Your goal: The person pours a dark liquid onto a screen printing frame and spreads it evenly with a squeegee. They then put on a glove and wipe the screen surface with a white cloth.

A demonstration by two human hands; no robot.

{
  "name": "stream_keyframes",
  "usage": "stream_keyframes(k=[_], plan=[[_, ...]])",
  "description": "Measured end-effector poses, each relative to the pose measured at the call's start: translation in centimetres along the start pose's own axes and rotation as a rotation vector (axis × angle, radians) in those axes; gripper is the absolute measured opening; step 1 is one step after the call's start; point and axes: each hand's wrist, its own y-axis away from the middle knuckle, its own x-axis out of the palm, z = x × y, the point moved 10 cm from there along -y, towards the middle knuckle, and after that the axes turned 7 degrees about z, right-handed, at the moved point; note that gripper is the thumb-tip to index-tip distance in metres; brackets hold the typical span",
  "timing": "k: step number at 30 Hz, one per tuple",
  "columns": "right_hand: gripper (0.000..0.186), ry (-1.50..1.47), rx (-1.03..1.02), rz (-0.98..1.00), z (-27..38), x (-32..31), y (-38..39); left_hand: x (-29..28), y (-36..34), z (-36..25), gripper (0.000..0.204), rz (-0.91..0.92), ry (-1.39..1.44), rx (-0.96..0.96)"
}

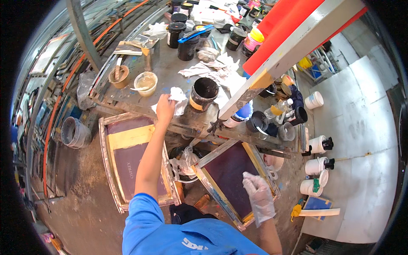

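Left hand grasping a white rag beside a black, yellow-labelled ink pot; gloved right hand, relaxed open, over a purple-meshed screen frame.

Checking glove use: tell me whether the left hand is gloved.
No. The left hand is bare and grips a white rag; only the right hand wears a clear glove.

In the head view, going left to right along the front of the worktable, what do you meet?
Brown cup → cream bowl → left hand on a white rag → open dark paint can → black pot → clear cup.
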Motion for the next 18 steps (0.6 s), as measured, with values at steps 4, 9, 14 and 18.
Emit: stream_keyframes(k=[4, 9, 14, 18], plan=[[0.022, -0.2, -0.024, -0.116, 5.0, -3.1, -4.8, -5.5, -3.9, -9.0, 0.028, -0.029, 0.652, 0.018], [0.021, -0.153, -0.382, -0.086, 14.8, -5.5, -13.9, -2.9, -7.1, -12.2, 0.037, 0.252, 0.605, 0.113], [0.031, 0.388, -0.604, 0.06, 21.4, -1.8, -20.7, -6.2, -2.0, -16.6, 0.048, 0.105, 0.38, 0.269], [0.029, 0.746, -0.807, 0.355, 22.6, 7.9, -26.0, -9.6, 4.3, -27.1, 0.066, 0.092, 0.622, 0.382]])
